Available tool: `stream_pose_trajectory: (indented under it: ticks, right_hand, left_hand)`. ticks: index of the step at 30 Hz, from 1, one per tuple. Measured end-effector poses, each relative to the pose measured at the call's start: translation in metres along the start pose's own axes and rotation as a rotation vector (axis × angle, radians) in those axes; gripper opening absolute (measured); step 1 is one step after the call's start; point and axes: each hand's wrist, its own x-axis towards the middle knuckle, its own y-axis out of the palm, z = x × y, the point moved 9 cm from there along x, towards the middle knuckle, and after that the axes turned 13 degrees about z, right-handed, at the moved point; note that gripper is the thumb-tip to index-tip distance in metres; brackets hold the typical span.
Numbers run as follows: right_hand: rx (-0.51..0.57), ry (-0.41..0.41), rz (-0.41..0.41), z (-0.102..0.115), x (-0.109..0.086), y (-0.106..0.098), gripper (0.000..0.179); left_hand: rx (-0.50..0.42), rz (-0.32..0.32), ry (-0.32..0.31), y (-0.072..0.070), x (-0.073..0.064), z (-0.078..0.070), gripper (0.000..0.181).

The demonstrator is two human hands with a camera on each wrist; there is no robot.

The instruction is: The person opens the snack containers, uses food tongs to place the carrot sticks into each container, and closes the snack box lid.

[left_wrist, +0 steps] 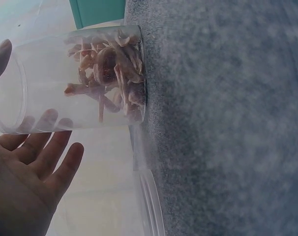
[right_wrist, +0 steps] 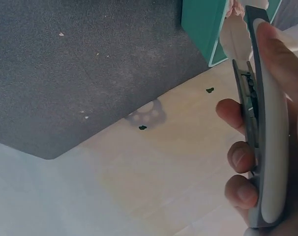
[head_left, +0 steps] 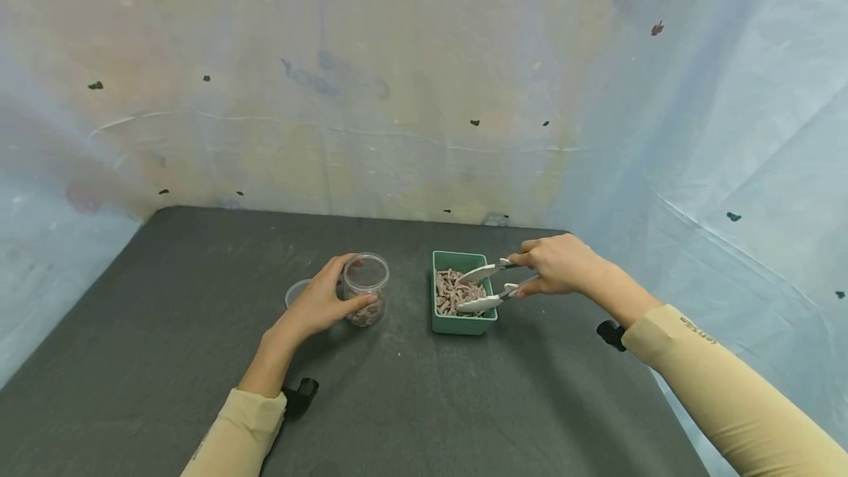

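My left hand [head_left: 316, 309] grips a clear plastic jar [head_left: 368, 283] by its sides, thumb in front and fingers behind. In the left wrist view the jar is upright and open-topped, with pale brownish, twisted dried strips [left_wrist: 112, 73] in its lower part. My right hand [head_left: 559, 265] holds white-and-grey tongs [right_wrist: 274, 147] by the handles, fingers wrapped round them. The tongs' two white tips [head_left: 478, 305] are spread apart over a green rectangular box [head_left: 464, 325], low among similar strips [head_left: 447, 293] inside it.
A clear round lid [head_left: 295, 290] lies on the dark grey table [head_left: 397, 403] left of the jar, partly hidden by my left hand. The box stands to the jar's right. A patterned plastic sheet [head_left: 371, 79] hangs behind the table and along its right side.
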Motion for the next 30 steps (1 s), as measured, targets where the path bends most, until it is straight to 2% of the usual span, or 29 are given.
stream_pose_trajectory:
  ticks: [13, 30]
  right_hand:
    - [0.007, -0.046, -0.082, 0.003, -0.007, 0.002, 0.059]
    - [0.072, -0.041, -0.104, 0.0, -0.013, 0.005, 0.057]
  left_hand:
    - [0.002, -0.002, 0.011, 0.0, 0.0, 0.001, 0.089]
    - [-0.002, -0.001, 0.01, 0.0, -0.001, 0.002, 0.09]
